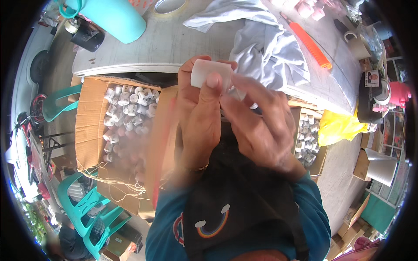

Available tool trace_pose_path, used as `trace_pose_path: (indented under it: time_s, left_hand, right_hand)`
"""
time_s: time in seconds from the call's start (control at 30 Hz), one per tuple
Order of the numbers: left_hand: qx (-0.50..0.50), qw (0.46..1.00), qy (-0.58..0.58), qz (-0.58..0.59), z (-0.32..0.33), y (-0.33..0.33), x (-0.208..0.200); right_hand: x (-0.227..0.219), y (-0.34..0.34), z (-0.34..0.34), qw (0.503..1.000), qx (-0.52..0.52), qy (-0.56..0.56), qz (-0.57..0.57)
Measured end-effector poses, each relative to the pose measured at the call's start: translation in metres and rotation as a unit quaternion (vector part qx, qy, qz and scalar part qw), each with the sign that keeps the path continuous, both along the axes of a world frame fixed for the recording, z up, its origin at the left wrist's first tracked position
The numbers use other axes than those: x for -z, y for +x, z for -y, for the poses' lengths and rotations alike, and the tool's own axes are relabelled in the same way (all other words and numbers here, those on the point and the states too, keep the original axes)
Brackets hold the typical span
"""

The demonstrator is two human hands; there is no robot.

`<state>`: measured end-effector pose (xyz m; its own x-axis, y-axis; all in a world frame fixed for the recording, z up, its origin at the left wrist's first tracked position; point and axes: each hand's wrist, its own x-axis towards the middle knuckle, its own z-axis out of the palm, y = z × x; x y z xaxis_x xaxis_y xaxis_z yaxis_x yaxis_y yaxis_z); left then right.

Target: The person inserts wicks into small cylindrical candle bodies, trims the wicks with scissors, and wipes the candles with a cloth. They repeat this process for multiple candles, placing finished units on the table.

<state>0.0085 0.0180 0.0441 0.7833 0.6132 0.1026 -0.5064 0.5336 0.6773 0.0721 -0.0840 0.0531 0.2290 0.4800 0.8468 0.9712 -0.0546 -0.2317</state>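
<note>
1. Long, pale grey-white table (165, 52): its near edge is seen right behind the work. The held piece could be knocked against that edge if the hands were swung forward.
2. Open brown cardboard box (89, 126), at left, filled with small white cylinders with dark marks (130, 98): a dropped piece could be lost among them, should it roll leftward.
3. Crumpled pale grey cloth (270, 48), spread on the table beyond the hands: it could be snagged and dragged by reaching fingers.
4. Right hand (265, 119): its fingers are bent beside the piece's right end and blurred. Whether anything is held in this grip cannot be told; the piece could be pushed askew by a hasty touch.
5. Left hand (198, 106): its grip is closed around the piece, thumb in front, fingers behind. Denting could be caused by over-squeezing, if the wall is soft.
6. Smooth white cylindrical piece (208, 75), held roughly sideways: it could be let slip if the thumb's pressure were eased.
</note>
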Motion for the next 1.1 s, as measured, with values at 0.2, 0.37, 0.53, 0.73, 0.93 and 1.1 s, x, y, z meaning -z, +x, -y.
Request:
trace_pose_path:
  time_s: [0.2, 0.37, 0.53, 0.73, 0.93, 1.1]
  left_hand:
    - [0.034, 0.999, -0.01, 0.003, -0.002, -0.003, 0.002]
    - [0.042, 0.999, -0.028, 0.017, 0.003, -0.003, 0.0]
    - [0.052, 0.998, -0.032, 0.023, 0.001, -0.004, 0.0]
    - [0.065, 0.997, -0.037, 0.023, 0.002, -0.005, 0.001]
    - [0.065, 0.996, -0.04, 0.054, 0.005, -0.003, 0.005]
    - [0.063, 0.995, -0.059, 0.05, 0.005, -0.002, 0.007]
  right_hand:
    - [-0.003, 0.004, 0.008, 0.988, -0.016, 0.019, -0.154]
    - [-0.002, 0.005, 0.01, 0.984, -0.027, 0.031, -0.175]
    - [0.001, 0.013, 0.013, 0.988, -0.002, 0.004, -0.151]
    - [0.003, 0.013, 0.009, 0.986, -0.017, 0.022, -0.165]
    - [0.002, 0.011, 0.012, 0.977, -0.039, 0.012, -0.21]
    - [0.004, 0.005, 0.013, 0.93, -0.075, 0.014, -0.36]
